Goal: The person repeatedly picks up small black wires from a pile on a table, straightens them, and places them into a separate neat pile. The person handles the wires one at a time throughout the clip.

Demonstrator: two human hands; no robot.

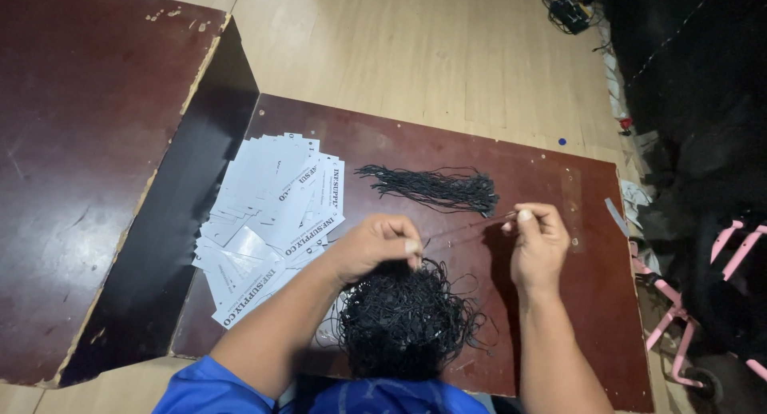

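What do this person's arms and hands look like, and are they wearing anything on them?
Both arms are bare from the upper arm down. Bright blue short sleeves show at the bottom edge of the view, part of a blue top. The left hand and right hand have no gloves, and no rings, watch or bracelet can be seen. The fingernails look short and unpainted.

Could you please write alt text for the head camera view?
Two bare hands, left hand and right hand, stretch a thin black string between them above a tangled string pile. White paper tags lie fanned on the dark red board.
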